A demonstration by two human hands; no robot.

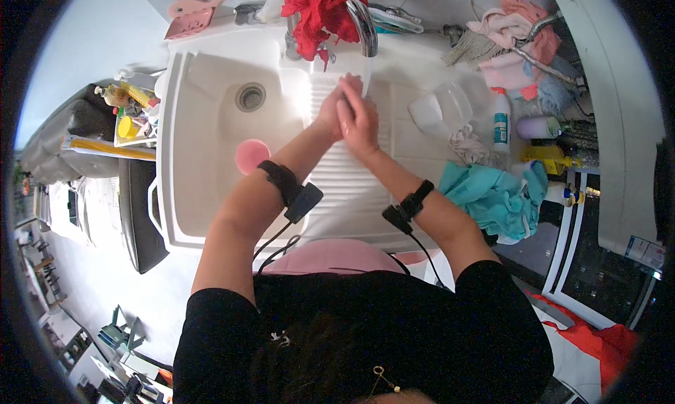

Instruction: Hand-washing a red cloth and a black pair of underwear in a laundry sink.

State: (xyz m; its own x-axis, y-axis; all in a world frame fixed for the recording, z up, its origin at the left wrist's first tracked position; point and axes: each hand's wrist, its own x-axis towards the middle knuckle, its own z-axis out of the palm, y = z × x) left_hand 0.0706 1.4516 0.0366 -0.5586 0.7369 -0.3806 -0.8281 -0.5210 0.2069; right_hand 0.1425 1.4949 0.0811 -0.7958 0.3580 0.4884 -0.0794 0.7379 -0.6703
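Observation:
My left hand (330, 115) and my right hand (363, 123) press together over the ribbed washboard (343, 185) of a white laundry sink. The right hand lies across the left, its thumb apart from its fingers; most of the left fingers are covered. Just beyond them curves a chrome faucet (364, 27), with what looks like a thin stream of water falling from its spout. I see no object in either hand. To the left, a round pink thing (252, 157) sits in the basin (205, 193), nearer to me than the drain (250, 97).
Red cloth (316, 19) drapes around the faucet. On the right are a clear plastic container (443, 108), a spray bottle (501, 122) and a teal cloth (490, 198). A pink whale-shaped soap dish (192, 19) stands behind the basin. Cables hang from both wrist straps.

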